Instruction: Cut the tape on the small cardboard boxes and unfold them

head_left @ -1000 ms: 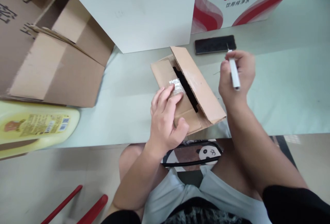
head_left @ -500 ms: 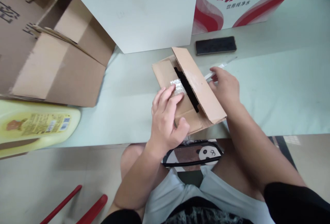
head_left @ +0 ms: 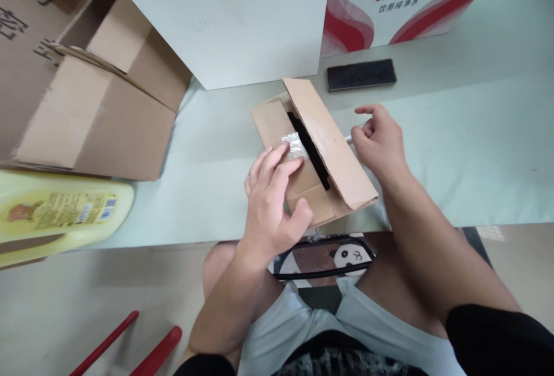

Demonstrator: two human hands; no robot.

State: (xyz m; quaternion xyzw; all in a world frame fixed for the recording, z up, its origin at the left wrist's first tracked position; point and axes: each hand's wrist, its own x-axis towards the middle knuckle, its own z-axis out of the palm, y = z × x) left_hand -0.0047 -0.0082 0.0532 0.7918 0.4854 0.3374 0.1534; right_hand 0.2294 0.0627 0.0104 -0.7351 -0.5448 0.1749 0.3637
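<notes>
A small cardboard box (head_left: 333, 145) lies at a slant near the table's front edge, its long flap tilted up beside a dark gap. Spread fingers of my left hand (head_left: 272, 197) rest on the box's left flap, their tips touching a piece of clear tape (head_left: 295, 145). Just right of the box, my right hand (head_left: 378, 139) is closed around a slim white knife-like tool (head_left: 348, 138), with the index finger stuck out. Only a short end of that tool shows between the hand and the raised flap; the rest is hidden.
A black phone (head_left: 361, 75) lies behind the box. At the back stand a white box (head_left: 234, 24) and a red-and-white carton (head_left: 389, 24). Large open cartons (head_left: 125, 116) and a yellow jug (head_left: 64, 209) occupy the left side. A panda-printed item (head_left: 324, 258) sits below the table edge.
My right hand has turned, hiding the tool's pointed end that showed at upper right before, and its index finger has straightened. My left hand and the box appear slightly further left.
</notes>
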